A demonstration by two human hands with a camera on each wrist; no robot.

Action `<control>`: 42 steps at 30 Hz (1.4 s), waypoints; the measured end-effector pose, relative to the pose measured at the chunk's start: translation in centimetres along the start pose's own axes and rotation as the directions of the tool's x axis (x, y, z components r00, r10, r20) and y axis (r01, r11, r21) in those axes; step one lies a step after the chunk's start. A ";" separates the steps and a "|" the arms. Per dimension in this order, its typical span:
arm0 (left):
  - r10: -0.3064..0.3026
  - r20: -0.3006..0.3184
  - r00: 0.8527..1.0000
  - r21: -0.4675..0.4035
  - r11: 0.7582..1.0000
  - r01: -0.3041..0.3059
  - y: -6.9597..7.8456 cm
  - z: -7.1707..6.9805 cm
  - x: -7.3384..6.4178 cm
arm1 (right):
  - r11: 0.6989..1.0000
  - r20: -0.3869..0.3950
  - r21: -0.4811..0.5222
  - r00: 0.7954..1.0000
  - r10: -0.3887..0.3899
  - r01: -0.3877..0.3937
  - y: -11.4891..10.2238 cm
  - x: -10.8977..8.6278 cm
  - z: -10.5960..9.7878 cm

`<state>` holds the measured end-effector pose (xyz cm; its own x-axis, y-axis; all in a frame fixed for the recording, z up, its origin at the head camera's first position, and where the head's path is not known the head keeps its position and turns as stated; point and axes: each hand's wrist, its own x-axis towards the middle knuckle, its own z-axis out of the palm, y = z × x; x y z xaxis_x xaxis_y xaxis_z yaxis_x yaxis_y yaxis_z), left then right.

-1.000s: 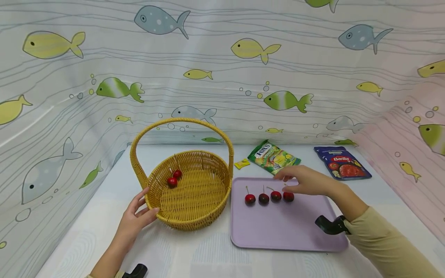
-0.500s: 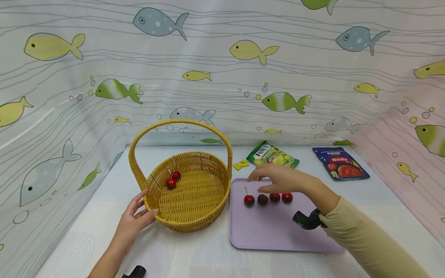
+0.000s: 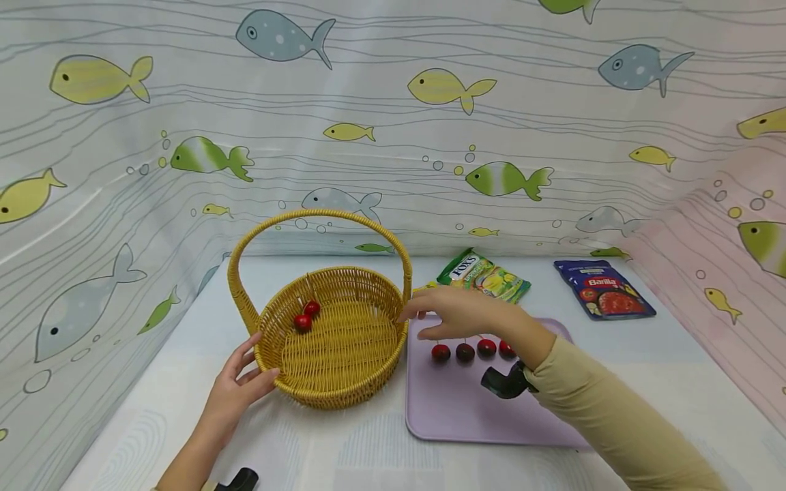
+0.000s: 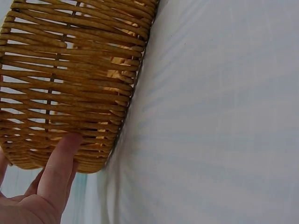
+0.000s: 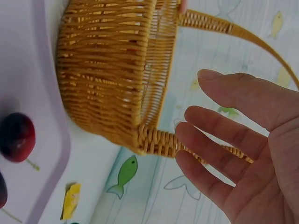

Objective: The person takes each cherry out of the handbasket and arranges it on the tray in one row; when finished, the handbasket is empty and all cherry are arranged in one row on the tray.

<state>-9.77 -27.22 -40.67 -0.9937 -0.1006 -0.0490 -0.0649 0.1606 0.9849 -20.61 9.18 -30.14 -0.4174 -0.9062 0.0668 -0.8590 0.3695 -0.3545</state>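
Right hand [image 3: 457, 314] slid left over cherries [image 3: 473, 350], fingers spread, holding nothing; left hand [image 3: 236, 389] flat against basket [image 3: 334, 392].

Six cherries [image 3: 441, 352], one basket [image 3: 334, 382], one tray [image 3: 454, 416], two packets [image 3: 604, 290], one candy [image 5: 70, 201].

My right arm wears a long beige sleeve [image 3: 614, 416]; a black camera mount [image 3: 505, 382] sits at that wrist, another black mount [image 3: 241, 480] by my left.
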 end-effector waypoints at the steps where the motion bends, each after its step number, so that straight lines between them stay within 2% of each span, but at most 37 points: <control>1: 0.001 0.000 1.000 0.000 1.000 -0.001 0.0 0.0 0.0 | 1.000 0.002 0.003 1.000 -0.014 0.014 -0.1 0.4 0.0; 6: 0.013 -0.001 1.000 0.003 1.000 -0.013 0.0 0.0 -0.1 | 0.998 0.003 0.007 0.998 -0.065 0.064 -0.4 2.2 0.2; 17: 0.027 -0.015 1.000 -0.008 1.000 -0.027 -0.1 0.2 -0.2 | 0.997 0.051 0.042 0.997 -0.064 0.062 -1.0 5.2 1.0; 25: 0.021 -0.004 1.000 -0.009 1.000 -0.021 0.1 0.2 -0.1 | 0.994 0.097 0.071 0.991 -0.094 0.087 -1.1 8.5 1.7; 38: 0.040 0.003 0.999 -0.014 0.999 -0.040 -0.1 0.0 0.0 | 0.999 0.198 0.034 0.980 -0.021 0.015 -0.7 15.3 2.9; 42: 0.038 0.004 0.999 -0.018 0.999 -0.038 -0.3 0.1 0.0 | 0.996 0.191 0.081 0.982 0.009 -0.025 -0.1 16.9 3.6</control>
<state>-9.74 -27.12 -40.96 -0.9958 -0.0909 -0.0120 -0.0254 0.1469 0.9888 -26.45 -6.91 -32.35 -0.3608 -0.9255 -0.1154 -0.8218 0.3740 -0.4299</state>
